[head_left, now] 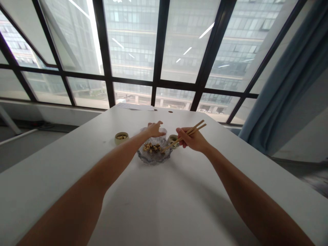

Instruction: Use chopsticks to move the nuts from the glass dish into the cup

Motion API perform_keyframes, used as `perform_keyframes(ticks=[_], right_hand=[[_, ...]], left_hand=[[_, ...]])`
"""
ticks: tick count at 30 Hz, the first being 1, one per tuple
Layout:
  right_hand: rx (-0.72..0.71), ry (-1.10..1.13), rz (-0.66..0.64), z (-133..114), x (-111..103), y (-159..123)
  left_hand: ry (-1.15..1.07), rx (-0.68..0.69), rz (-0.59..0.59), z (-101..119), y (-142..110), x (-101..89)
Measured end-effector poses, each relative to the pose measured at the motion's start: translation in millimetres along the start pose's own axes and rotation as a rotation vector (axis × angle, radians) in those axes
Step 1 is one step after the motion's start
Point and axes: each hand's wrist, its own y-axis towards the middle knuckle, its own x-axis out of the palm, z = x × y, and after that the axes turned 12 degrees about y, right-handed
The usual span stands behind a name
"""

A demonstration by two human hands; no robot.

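"Glass bowl at the centre of the frame, nuts heaped inside. Where are the hands?"

"The right hand, right of centre, grips the chopsticks, tips down at the nuts. The left hand is just beyond the bowl, thumb and fingers wide, over a clear container; whether it touches, I can't tell."

"What could go wrong?"

"Smooth sticks, I'd guess: a nut pinched off-centre might shoot out. A low wrist could also knock the right pot, close beside the bowl. And the left forearm passes near the left pot, which holds pale pieces."

"And the surroundings?"

"White table, with papers at its far edge. Dark-framed windows fill the top, buildings outside; a blue curtain hangs upper right."
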Motion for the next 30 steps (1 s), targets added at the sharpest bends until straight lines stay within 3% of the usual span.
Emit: perform_keyframes(ticks=[4, 8, 12, 16, 22, 27, 30], right_hand=[[-0.028, -0.131, -0.113, -2.0, 4.3, -2.5], [-0.017, -0.17, -0.164, -1.2, 2.3, -1.9], [-0.003, -0.137, -0.142, 0.5, 0.1, -1.3], [0.003, -0.003, 0.025, 9.0, -0.6, 3.1], [0.067, 0.362, 0.371, 37.1, -2.6, 17.2], [0.204, 0.499, 0.448, 53.3, -3.7, 24.2], [0.195, 0.492, 0.468, 51.3, 0.8, 21.1]], left_hand=[[0.039, 0.065, 0.089, -13.5, -28.3, -13.3], [0.059, 0.064, 0.177, -49.9, -74.2, -27.7], [0.057, -0.114, 0.258, -96.5, -114.8, -27.6], [-0.005, -0.269, 0.25, -129.1, -142.0, -8.5], [-0.222, -0.374, 0.265, -133.0, -164.1, 19.1], [-0.292, -0.41, 0.222, -126.4, -167.1, 23.7], [-0.294, -0.405, 0.233, -126.1, -166.6, 23.6]])
